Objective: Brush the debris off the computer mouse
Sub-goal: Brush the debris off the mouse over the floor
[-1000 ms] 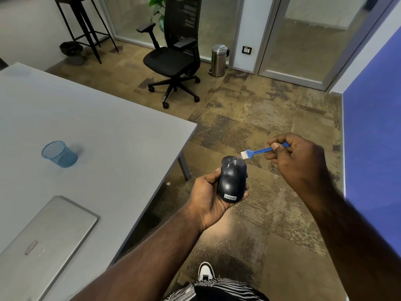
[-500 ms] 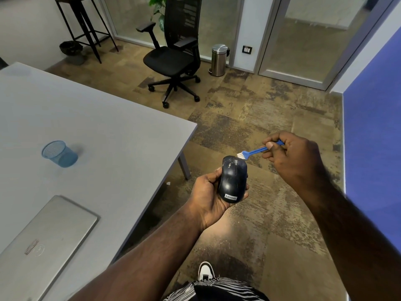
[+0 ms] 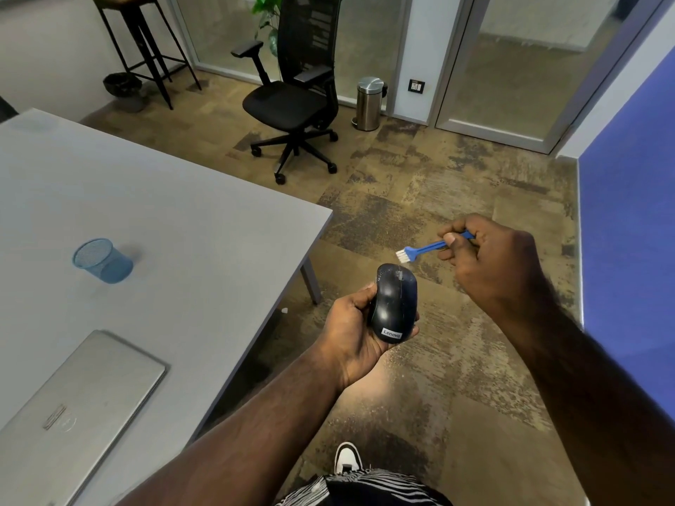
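Observation:
A black computer mouse [image 3: 393,304] with a Lenovo label rests in my left hand [image 3: 352,336], top side up, held over the floor just off the table's corner. My right hand [image 3: 493,261] pinches a small blue brush [image 3: 423,249] by its handle. The white bristles point left and hover just above the front end of the mouse, near the scroll wheel. Whether the bristles touch the mouse is hard to tell.
A grey table [image 3: 164,220] fills the left side, with a blue mesh cup [image 3: 102,261] lying on it and a closed silver laptop [image 3: 73,407] near me. A black office chair [image 3: 296,100], a steel bin [image 3: 369,103] and a stool [image 3: 142,42] stand farther off.
My right hand has drawn the brush left and down toward the mouse's front end, bringing the bristles close over it. My left hand and the mouse have stayed put.

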Demonstrator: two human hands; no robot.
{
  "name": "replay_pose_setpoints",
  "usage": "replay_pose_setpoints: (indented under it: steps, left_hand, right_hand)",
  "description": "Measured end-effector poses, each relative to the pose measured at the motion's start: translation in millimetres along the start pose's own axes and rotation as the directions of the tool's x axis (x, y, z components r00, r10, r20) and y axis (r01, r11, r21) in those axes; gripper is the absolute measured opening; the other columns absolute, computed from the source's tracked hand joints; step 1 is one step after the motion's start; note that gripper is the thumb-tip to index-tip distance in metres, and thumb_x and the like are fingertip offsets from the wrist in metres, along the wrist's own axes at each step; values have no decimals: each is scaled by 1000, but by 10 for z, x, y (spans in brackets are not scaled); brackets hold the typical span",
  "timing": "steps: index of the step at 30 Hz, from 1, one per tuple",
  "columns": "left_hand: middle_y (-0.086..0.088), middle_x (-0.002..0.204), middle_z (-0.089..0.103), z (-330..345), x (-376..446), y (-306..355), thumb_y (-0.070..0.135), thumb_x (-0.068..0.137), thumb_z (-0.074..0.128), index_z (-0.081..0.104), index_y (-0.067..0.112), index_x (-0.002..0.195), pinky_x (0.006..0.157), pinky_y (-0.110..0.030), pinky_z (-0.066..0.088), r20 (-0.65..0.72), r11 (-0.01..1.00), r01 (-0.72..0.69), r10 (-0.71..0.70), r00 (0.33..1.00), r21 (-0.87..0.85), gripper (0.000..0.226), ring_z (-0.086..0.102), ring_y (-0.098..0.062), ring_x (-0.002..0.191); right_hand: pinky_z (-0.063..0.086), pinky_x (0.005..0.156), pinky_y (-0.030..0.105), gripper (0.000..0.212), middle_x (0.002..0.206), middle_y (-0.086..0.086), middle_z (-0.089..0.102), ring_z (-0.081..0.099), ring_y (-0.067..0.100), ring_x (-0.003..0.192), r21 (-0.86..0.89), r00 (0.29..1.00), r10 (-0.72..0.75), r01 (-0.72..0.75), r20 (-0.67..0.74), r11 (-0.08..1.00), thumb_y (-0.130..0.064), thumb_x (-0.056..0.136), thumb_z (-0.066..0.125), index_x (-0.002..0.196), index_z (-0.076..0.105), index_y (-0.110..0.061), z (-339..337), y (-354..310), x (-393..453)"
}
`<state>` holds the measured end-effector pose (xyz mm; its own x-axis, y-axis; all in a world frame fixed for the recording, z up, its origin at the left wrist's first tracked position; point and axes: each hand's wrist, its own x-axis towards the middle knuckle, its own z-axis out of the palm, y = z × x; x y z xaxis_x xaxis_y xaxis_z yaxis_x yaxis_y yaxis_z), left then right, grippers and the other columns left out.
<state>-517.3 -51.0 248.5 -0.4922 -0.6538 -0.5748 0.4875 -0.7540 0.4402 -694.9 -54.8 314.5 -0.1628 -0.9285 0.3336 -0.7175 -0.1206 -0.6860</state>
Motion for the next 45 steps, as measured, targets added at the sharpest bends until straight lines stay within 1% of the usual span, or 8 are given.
replay_pose_setpoints:
  steps: [9, 12, 17, 22, 29, 35, 41, 45]
  left_hand:
    - [-21, 119, 61, 23, -31, -42, 29, 99, 42, 57, 5, 129, 72, -40, 56, -3, 1000, 8, -8, 1000, 16, 42, 64, -35, 89]
    - [-21, 118, 61, 41, -40, -43, 29, 100, 40, 59, 5, 126, 73, -40, 55, -5, 1000, 4, -4, 1000, 22, 40, 63, -34, 90]
    - [-20, 116, 61, 31, -56, -48, 27, 100, 38, 58, 10, 122, 73, -40, 55, -29, 1000, 2, -2, 1000, 7, 35, 63, -33, 88]
    - [-19, 119, 59, 44, -51, -36, 29, 100, 40, 55, 7, 133, 76, -43, 52, -27, 999, -20, 21, 999, 30, 42, 58, -35, 95]
    - [-20, 114, 61, 16, -22, -39, 29, 100, 39, 58, 6, 126, 77, -42, 52, -31, 999, -33, 33, 999, -2, 40, 60, -34, 92]
    - [-19, 109, 65, 4, -1, -23, 30, 99, 39, 62, 2, 119, 81, -43, 49, 5, 998, -64, 65, 998, -24, 42, 63, -30, 90]
    - [-21, 103, 68, -9, 24, 18, 30, 99, 39, 65, 2, 114, 83, -44, 52, -27, 997, -48, 47, 999, -52, 41, 64, -32, 88]
    - [-25, 131, 58, 37, 13, 31, 29, 100, 38, 56, 0, 129, 84, -44, 49, -32, 996, -54, 52, 998, -74, 45, 59, -34, 99]
  right_hand:
    - [62, 64, 38, 16, 82, -3, 73, 72, 4, 73, -16, 999, -29, 29, 34, 999, -13, 96, 58, 99, 70, -23, 51, -20, 19]
    - [60, 62, 38, 15, 81, -2, 73, 71, 10, 73, -46, 978, -106, 116, 182, 992, -16, 95, 57, 99, 70, -23, 39, -77, 8]
    - [49, 56, 12, 18, 78, -10, 70, 64, -1, 69, -80, 959, -126, 151, 252, 985, -12, 91, 63, 92, 71, -28, -71, -110, 25]
    - [62, 66, 35, 17, 83, -5, 73, 70, 0, 76, -9, 975, -124, 128, 183, 992, -7, 94, 59, 96, 71, -20, -69, -135, -1]
    - [61, 65, 31, 17, 84, -7, 74, 72, 2, 76, 55, 957, -183, 175, 226, 983, -6, 92, 63, 95, 73, -19, -116, -113, -73]
    - [45, 39, 37, 14, 69, -7, 68, 55, 15, 45, 72, 860, -330, 329, 388, 942, -13, 88, 62, 92, 73, -21, -155, -79, -233]
    - [53, 45, 41, 17, 79, 1, 73, 67, 26, 57, 34, 928, -335, 334, 165, 942, -4, 92, 63, 100, 73, -14, -201, 53, -232]
    - [52, 47, 38, 16, 76, -1, 72, 66, 20, 57, 78, 881, -407, 401, 241, 913, -9, 88, 61, 96, 74, -15, -157, 27, -323]
